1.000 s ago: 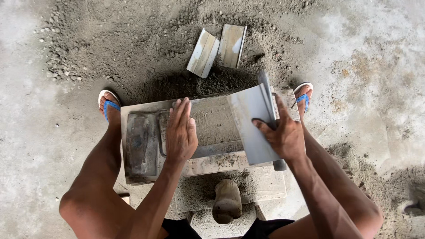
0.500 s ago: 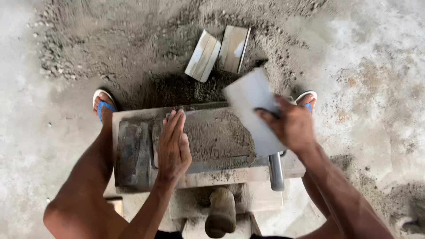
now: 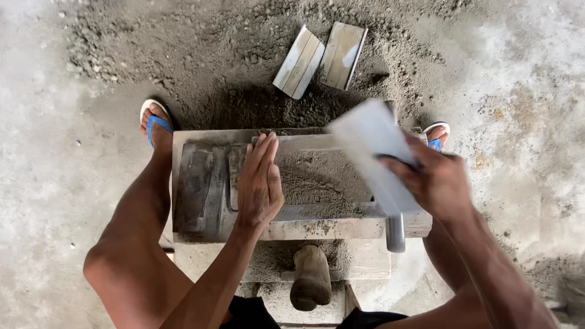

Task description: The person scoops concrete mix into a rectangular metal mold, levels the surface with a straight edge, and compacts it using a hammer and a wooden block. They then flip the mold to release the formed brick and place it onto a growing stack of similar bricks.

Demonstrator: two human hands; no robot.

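At centre frame the left hand (image 3: pixel 259 183) lies flat, fingers open, on the grey mould (image 3: pixel 201 183) full of sandy mix. The right hand (image 3: pixel 436 183), centre right, has its grip closed on a pale flat plate (image 3: pixel 368 143) (blurred) tilted above the mould's right end.

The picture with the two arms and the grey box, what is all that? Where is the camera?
The camera sits on a person's head and looks down, so you see their own arms and knees. The left hand lies flat on a grey metal mould filled with sandy mix. The right hand holds a flat pale plate, blurred because it is moving. Two more plates lie on the sandy floor ahead. Blue sandals show at the sides, and a wooden handle lies below the mould.
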